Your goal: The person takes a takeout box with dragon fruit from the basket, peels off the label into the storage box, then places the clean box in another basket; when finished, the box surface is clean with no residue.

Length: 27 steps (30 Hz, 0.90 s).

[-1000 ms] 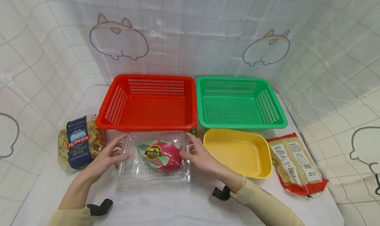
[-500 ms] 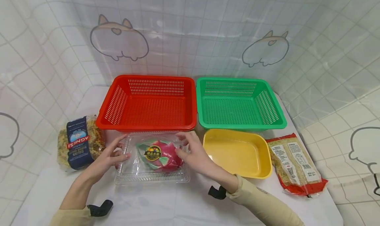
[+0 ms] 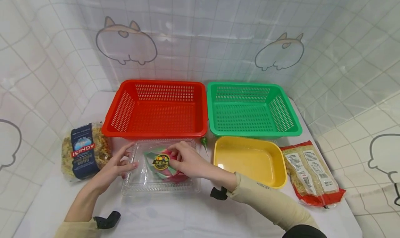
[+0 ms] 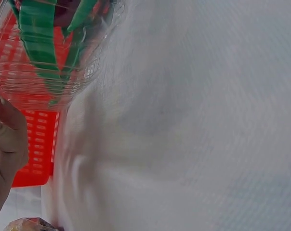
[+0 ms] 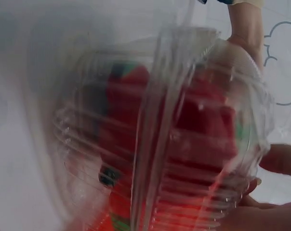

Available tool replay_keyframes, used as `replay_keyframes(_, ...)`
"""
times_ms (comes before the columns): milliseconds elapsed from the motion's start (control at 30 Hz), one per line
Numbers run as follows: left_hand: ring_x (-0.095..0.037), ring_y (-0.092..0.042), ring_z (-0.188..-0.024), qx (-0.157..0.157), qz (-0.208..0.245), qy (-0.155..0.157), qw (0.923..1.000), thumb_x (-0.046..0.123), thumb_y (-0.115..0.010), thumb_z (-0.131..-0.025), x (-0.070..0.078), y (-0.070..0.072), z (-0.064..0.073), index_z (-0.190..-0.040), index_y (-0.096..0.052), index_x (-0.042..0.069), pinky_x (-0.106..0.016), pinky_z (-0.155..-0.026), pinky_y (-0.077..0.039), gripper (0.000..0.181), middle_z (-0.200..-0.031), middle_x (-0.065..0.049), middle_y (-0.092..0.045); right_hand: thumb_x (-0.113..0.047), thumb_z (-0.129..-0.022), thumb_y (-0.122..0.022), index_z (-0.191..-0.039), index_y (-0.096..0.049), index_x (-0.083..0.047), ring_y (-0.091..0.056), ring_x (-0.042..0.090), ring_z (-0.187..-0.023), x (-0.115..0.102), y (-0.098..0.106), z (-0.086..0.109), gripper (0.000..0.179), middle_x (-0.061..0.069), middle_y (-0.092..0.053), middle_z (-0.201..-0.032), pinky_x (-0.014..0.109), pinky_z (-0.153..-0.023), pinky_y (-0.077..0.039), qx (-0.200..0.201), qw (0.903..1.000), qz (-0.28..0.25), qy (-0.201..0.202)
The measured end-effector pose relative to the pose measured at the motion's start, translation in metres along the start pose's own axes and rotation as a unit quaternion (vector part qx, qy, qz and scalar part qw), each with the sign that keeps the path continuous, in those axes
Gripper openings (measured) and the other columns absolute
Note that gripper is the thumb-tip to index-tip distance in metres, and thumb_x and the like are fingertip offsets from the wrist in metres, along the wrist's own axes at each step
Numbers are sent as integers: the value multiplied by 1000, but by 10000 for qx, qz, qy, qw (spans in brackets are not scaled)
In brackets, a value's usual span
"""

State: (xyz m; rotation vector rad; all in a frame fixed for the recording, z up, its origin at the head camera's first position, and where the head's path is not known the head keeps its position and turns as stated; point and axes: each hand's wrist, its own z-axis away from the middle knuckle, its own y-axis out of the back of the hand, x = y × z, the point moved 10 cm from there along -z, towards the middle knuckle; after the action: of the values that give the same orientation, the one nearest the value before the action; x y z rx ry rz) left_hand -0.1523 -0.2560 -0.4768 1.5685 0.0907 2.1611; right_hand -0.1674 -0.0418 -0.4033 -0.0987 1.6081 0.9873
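A clear plastic clamshell box [image 3: 134, 186] with a red-and-green dragon fruit [image 3: 179, 177] inside rests on the white table. A round black sticker [image 3: 160, 162] marks its lid. My left hand [image 3: 114, 166] is at the box's left side, thumb and index finger spread along the edge. In the left wrist view, bent fingers [image 4: 10, 130] show beside the box's end. My right hand [image 3: 187, 159] reaches over the lid, index finger and thumb beside the sticker, covering part of the fruit. The right wrist view looks through the clear wall at the red fruit [image 5: 198, 134].
Behind the box stand a red basket [image 3: 156, 133] and a green basket [image 3: 254, 131]. A yellow tub [image 3: 247, 166] is to its right. Pasta bags lie at left [image 3: 84, 151] and right [image 3: 312, 173]. A small green ball with a thin stem [image 3: 203, 141] lies by the red basket.
My right hand has left the box's right edge and moved left over the lid to the sticker, uncovering the small green ball's stem. My left hand and the box have stayed put.
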Motion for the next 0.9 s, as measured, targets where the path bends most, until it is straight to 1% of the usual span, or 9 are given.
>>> replay_keyframes(133, -28, -46, -100, 3, -51, 62, 10000, 28, -62, -95, -1, 0, 0, -161, -10, 21, -32, -68, -47, 85, -134, -16, -25, -11, -95, -64, -125, -63, -7, -50, 8, -82, -1, -2, -5, 30, 1, -55, -99, 16, -70, -44, -223, 9996, 175, -56)
replay_keyframes(267, -30, -45, -104, 8, -97, 132, 9999, 29, -62, -95, -2, -1, 0, -161, -8, 21, -33, -69, -48, 86, -136, -18, -25, -12, -96, -65, -125, -64, -9, -48, 8, -79, -2, -4, -9, 29, 0, -54, -96, 17, -68, -40, -335, 9988, 327, -174)
replay_keyframes(367, -28, -46, -101, -3, -98, 155, 9998, 29, -62, -95, -2, -2, -1, -162, -7, 20, -33, -69, -48, 87, -136, -19, -25, -12, -96, -64, -123, -65, -9, -48, 7, -80, -2, -5, -11, 28, -1, -53, -95, 17, -69, -40, -390, 9979, 458, -252)
replay_keyframes(500, -26, -47, -96, -4, -111, 173, 9998, 29, -63, -94, -1, -2, -1, -162, -7, 20, -32, -69, -48, 88, -135, -18, -25, -14, -97, -64, -121, -64, -9, -48, 7, -83, -1, -7, -15, 25, -3, -52, -95, 17, -72, -41, -509, 9958, 714, -275)
replay_keyframes(633, -27, -46, -100, -11, -130, 157, 9998, 30, -62, -94, -1, -1, -1, -162, -8, 20, -33, -69, -48, 87, -136, -18, -25, -15, -97, -64, -117, -62, -9, -48, 7, -86, 1, -9, -20, 21, -3, -52, -97, 17, -75, -41, -661, 9929, 934, -309)
replay_keyframes(767, -28, -45, -101, -6, -148, 156, 9998, 29, -62, -94, -2, -2, -1, -162, -7, 20, -33, -69, -48, 87, -136, -20, -24, -14, -97, -64, -114, -61, -7, -48, 8, -86, 2, -10, -22, 18, -1, -54, -100, 17, -73, -41, -767, 9923, 894, -393)
replay_keyframes(900, -28, -45, -100, 8, -158, 211, 9997, 29, -62, -94, -3, -2, -1, -162, -6, 20, -33, -68, -48, 88, -137, -21, -24, -13, -98, -63, -113, -61, -7, -49, 8, -84, 2, -10, -23, 17, 0, -54, -101, 17, -72, -42, -752, 9923, 873, -445)
